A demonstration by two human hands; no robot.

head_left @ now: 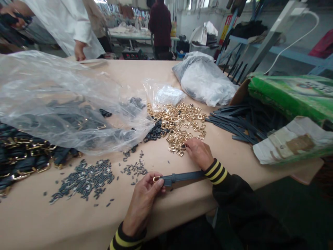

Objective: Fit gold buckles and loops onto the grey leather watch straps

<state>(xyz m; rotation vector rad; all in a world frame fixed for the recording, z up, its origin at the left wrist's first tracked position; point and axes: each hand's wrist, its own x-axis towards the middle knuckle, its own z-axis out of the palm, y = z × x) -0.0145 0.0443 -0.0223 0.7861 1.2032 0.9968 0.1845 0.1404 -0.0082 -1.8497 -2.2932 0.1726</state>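
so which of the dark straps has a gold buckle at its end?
The strap pinched in the left hand. The bunched straps by the green box show no buckle.

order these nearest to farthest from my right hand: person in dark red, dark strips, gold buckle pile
1. gold buckle pile, at the right hand
2. dark strips, off to the right
3. person in dark red, in the background

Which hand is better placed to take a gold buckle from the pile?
Right, most likely. The right hand has its fingers at the near edge of the pile of gold buckles, while the left hand sits farther off, holding the buckle end of the dark strap.
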